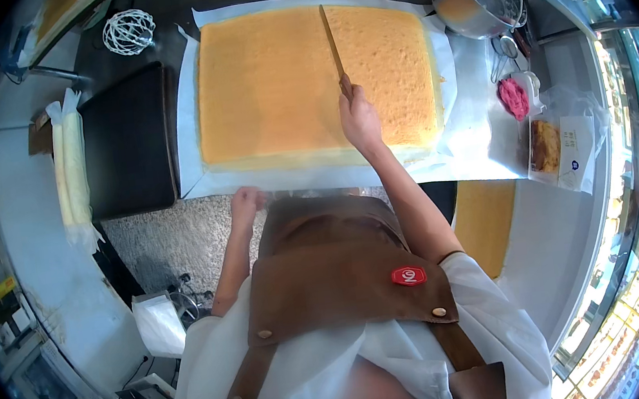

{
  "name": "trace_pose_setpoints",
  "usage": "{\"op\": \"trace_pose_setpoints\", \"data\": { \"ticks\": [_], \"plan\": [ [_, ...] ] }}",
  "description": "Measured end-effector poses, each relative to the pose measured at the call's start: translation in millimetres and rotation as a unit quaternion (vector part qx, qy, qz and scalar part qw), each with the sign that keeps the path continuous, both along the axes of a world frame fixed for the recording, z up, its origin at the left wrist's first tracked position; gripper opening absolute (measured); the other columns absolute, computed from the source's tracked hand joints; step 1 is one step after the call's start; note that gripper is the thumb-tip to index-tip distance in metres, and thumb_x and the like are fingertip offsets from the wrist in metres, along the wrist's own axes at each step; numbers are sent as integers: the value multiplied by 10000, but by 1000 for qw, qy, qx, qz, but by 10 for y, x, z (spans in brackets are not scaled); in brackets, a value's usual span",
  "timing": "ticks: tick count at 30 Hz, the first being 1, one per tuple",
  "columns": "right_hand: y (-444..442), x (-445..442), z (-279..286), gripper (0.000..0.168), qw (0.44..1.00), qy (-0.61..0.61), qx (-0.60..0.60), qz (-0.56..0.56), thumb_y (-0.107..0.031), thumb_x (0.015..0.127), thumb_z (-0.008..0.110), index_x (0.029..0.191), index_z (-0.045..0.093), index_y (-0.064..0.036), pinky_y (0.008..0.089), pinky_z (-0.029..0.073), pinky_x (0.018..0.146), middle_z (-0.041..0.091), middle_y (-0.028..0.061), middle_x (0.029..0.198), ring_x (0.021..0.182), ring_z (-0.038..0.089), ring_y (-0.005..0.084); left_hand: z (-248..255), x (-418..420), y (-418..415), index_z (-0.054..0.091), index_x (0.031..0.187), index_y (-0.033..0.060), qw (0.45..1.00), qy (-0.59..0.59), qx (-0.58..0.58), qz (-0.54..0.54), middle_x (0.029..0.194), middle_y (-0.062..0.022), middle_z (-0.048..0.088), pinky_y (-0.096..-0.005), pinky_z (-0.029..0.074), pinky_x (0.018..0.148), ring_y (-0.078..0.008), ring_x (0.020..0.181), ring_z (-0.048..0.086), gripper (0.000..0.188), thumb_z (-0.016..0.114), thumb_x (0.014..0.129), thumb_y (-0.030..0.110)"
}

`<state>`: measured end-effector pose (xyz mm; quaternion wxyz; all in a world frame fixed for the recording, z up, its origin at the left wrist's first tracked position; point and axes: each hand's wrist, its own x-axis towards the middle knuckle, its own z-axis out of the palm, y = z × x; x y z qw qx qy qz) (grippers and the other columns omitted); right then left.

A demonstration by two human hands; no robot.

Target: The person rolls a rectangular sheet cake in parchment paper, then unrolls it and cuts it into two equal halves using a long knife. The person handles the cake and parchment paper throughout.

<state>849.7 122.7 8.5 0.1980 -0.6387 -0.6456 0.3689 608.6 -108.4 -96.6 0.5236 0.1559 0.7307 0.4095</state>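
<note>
A large rectangular sponge cake sheet (265, 87) lies on white baking paper (293, 173) on the metal counter. My right hand (361, 118) is closed around the wooden handle of a long knife (331, 38). Its blade points away from me over the cake, right of the middle. Left of the blade the surface looks smooth; on the right it looks browner and pitted. Whether the blade cuts into the cake cannot be told. My left hand (247, 202), fingers curled, is at the paper's front edge; whether it touches the paper or counter is unclear.
Left of the cake are a black baking tray (130, 144), paper-wrapped rolls (72, 168) and a wire whisk head (129, 32). On the right are a metal mixing bowl (468, 2), a pink cloth (514, 99) and a packaged baked item (545, 145). A lit display case (619, 337) stands beyond.
</note>
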Motion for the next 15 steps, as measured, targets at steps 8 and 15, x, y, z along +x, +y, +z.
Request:
{"op": "trace_pose_setpoints", "data": {
  "ticks": [8, 15],
  "plan": [
    [293, -519, -27, 349, 998, -57, 9, 10, -315, 967, 442, 1143, 445, -13, 587, 482, 771, 651, 326, 919, 871, 624, 503, 75, -46, 36, 610, 961, 26, 997, -51, -6, -57, 866, -81, 690, -265, 495, 675, -130, 750, 623, 229, 504, 973, 229],
    [363, -702, -84, 362, 995, -94, 11, -17, -323, 964, 443, 1139, 453, -6, 574, 494, 786, 652, 329, 933, 877, 633, 501, 28, -150, 3, 597, 1004, 50, 992, -78, 18, -94, 914, -67, 696, -251, 492, 707, -109, 766, 615, 216, 470, 1012, 225]
  ]
}}
